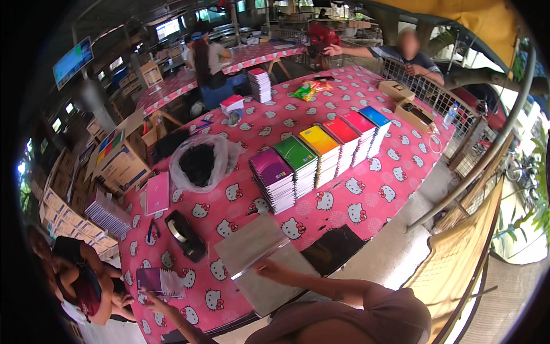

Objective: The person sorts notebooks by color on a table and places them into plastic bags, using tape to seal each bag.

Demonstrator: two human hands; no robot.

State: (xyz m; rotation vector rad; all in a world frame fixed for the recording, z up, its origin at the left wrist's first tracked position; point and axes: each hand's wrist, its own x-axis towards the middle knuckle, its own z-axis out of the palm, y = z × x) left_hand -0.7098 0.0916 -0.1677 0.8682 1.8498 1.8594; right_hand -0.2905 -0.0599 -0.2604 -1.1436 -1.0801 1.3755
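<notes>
My left hand [153, 302] is at the near edge of a small stack of purple spiral notebooks [150, 281], its fingers stretched toward the stack. Whether they touch it is hard to see. To the right, my right hand [271, 269] is at the pale crease of a pile of clear plastic bags [252, 241], fingers closed on the top bag's edge. A black tape dispenser [186, 236] stands beyond the purple notebooks. Farther off, a row of spiral notebook stacks runs from purple [271, 169] through green [295, 153], yellow [318, 140] and red to blue [375, 116].
The pink patterned table [355, 198] also bears a plastic bag with black contents [200, 163], a pink notebook [157, 194], a black sheet [332, 249] and open cartons [415, 114]. Boxes [123, 166] crowd the left side. People are at the left, far side and far right.
</notes>
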